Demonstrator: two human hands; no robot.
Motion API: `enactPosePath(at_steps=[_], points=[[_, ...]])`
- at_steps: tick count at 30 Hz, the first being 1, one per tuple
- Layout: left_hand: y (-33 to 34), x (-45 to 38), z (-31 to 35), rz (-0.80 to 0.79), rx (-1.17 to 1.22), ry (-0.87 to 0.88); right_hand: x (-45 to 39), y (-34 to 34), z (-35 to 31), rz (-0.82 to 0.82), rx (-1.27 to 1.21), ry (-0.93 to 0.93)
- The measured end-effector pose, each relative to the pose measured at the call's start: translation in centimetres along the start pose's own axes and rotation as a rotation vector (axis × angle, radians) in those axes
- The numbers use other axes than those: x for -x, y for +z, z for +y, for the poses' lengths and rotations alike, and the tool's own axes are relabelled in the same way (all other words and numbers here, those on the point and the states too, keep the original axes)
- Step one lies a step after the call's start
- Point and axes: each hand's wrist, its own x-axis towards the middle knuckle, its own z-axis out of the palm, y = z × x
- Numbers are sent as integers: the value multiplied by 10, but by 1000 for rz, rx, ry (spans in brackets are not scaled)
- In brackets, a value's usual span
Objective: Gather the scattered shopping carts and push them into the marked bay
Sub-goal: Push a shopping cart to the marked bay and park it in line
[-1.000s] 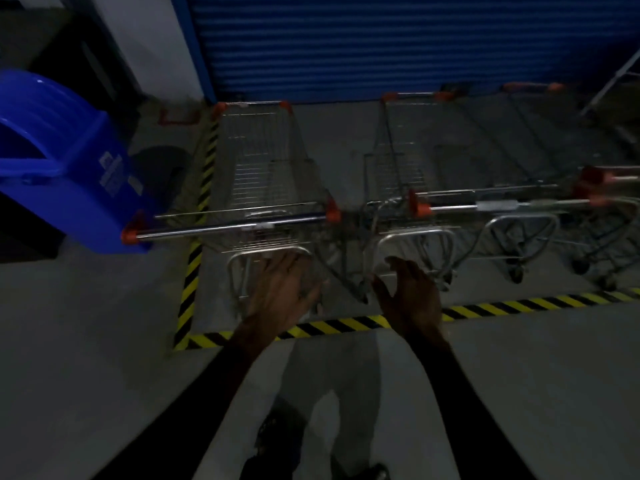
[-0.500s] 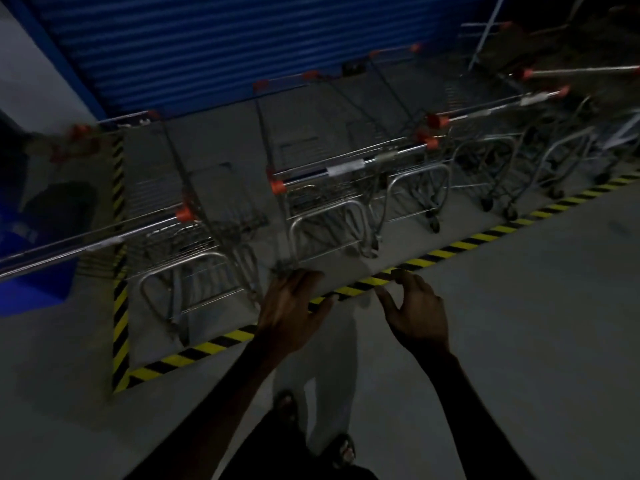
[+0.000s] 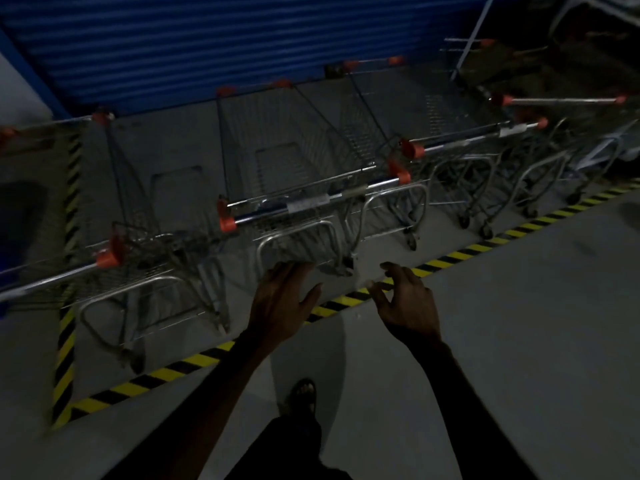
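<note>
Several wire shopping carts with orange-capped handles stand side by side inside a bay outlined by yellow-black floor tape (image 3: pixel 450 259). The leftmost cart (image 3: pixel 138 258) is at the left, the middle cart (image 3: pixel 304 202) straight ahead, another cart (image 3: pixel 464 143) to the right, and a further one (image 3: pixel 561 100) behind it. My left hand (image 3: pixel 280 303) hovers with fingers spread just short of the middle cart's lower frame, touching nothing. My right hand (image 3: pixel 405 299) is beside it over the tape, fingers apart and empty.
A blue roller shutter (image 3: pixel 225 39) closes the back of the bay. A blue bin edge (image 3: pixel 5 271) shows at far left. Metal frames (image 3: pixel 474 39) clutter the far right. Grey concrete floor (image 3: pixel 519 323) lies on my side of the tape, with my sandalled foot (image 3: pixel 304 393) below.
The view has swung right and drawn back from the carts; the blue bin has slid out at the left. Both hands stay open in front of me, away from the handles.
</note>
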Motion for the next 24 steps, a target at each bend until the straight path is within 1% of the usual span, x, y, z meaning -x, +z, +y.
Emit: enactPosePath(at_steps=[1, 3, 5, 7, 9, 11, 13, 14, 15, 17, 18, 21, 24], points=[[3, -15, -1, 12, -6, 6, -15, -3, 2, -5, 6, -6], [7, -47, -8, 16, 14, -38, -50, -10, 3, -20, 11, -15], [8, -77, -17, -1, 103, -130, -88, -15, 3, -69, 7, -10], [5, -103, -26, 4, 200, -185, -127, -20, 2, -93, 20, -62], [2, -125, -35, 30, 92, -199, -164, -23, 2, -85, 67, -155], [-1, -142, -46, 38, -55, -188, -199, -23, 5, -66, 124, -300], [2, -149, -65, -17, -201, -195, -235, -14, 13, -28, 172, -469], [1, -148, -75, -61, -286, -226, -253, -7, 19, -12, 244, -515], [3, -146, -87, -116, -357, -259, -268, -3, 23, -38, 348, -515], [-1, -144, -89, -249, -412, -373, -292, 8, 28, -132, 499, -495], [-6, -147, -83, -284, -420, -422, -298, 7, 26, -167, 534, -501], [-12, -158, -69, -327, -480, -461, -313, 2, 22, -277, 612, -501], [-17, -165, -55, -418, -518, -527, -320, 4, 28, -282, 648, -539]])
